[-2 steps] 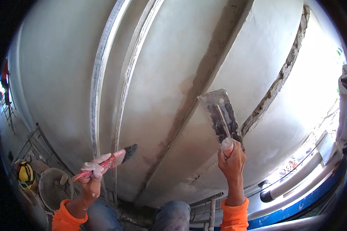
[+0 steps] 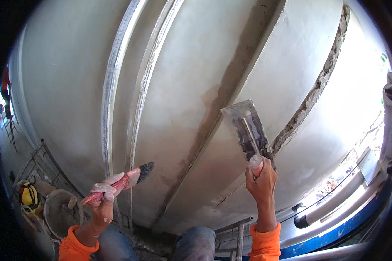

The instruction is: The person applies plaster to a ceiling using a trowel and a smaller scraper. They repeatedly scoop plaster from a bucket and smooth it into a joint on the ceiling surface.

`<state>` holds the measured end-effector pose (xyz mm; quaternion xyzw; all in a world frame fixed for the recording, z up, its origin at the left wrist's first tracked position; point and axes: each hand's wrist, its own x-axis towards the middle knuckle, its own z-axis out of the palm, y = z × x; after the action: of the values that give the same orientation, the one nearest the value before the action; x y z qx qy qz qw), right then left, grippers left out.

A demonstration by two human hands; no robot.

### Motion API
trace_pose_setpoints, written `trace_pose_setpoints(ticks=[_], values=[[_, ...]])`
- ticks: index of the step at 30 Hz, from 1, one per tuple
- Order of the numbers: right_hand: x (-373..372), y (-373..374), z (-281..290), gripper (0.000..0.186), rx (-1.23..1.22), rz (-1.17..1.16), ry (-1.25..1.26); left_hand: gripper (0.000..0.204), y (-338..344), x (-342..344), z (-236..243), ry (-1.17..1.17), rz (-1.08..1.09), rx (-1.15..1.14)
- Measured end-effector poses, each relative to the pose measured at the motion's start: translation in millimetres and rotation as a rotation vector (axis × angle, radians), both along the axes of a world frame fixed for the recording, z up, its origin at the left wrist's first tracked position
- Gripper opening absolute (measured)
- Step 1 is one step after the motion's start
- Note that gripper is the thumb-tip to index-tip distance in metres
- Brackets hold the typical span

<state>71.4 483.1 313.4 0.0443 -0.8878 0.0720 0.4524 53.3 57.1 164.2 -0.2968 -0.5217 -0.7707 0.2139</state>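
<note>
My left hand [image 2: 103, 193], in an orange sleeve and smeared white, is closed on a red-handled brush [image 2: 141, 172] with dark bristles, held at the lower left. At the right my right hand [image 2: 261, 182] grips the pale handle of a steel finishing trowel [image 2: 259, 139]. Its long blade, streaked with plaster, lies over the pale plastered surface [image 2: 187, 65], beside a straight ridge with a dark damp band. I cannot tell whether the blade touches the surface.
Two pale ribs [image 2: 115, 82] and a rough groove [image 2: 311, 98] run across the surface. Scaffold frames [image 2: 240, 239], a bucket [image 2: 59, 213] and a yellow-and-black object [image 2: 27, 196] stand low down. Pipes [image 2: 318, 213] and a blue beam [image 2: 324, 239] lie at right, beside a bright opening.
The trowel blade has shifted slightly up and to the left. My left hand and the brush are almost where they were.
</note>
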Motion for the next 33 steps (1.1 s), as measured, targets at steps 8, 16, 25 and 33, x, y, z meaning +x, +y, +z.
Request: trace_pose_setpoints(ticks=[8,16,25,33], values=[[-11.5,5.4,-1.9,0.042,0.002,0.015,-0.010,0.024,-5.2,-1.0,-13.4,-0.098,0.059,-0.013],[-10.1,-2.3,23.0,0.038,0.010,-0.018,0.009,0.021,-8.1,-0.7,-11.8,-0.057,0.037,-0.053],[-17.0,-11.8,79.5,0.032,-0.014,-0.015,0.101,0.024,-8.0,-0.1,-13.2,-0.117,0.045,-0.055],[-23.8,-20.9,155.8,0.026,-0.038,0.008,0.200,0.027,-6.6,-2.6,-17.4,-0.148,0.041,-0.009]])
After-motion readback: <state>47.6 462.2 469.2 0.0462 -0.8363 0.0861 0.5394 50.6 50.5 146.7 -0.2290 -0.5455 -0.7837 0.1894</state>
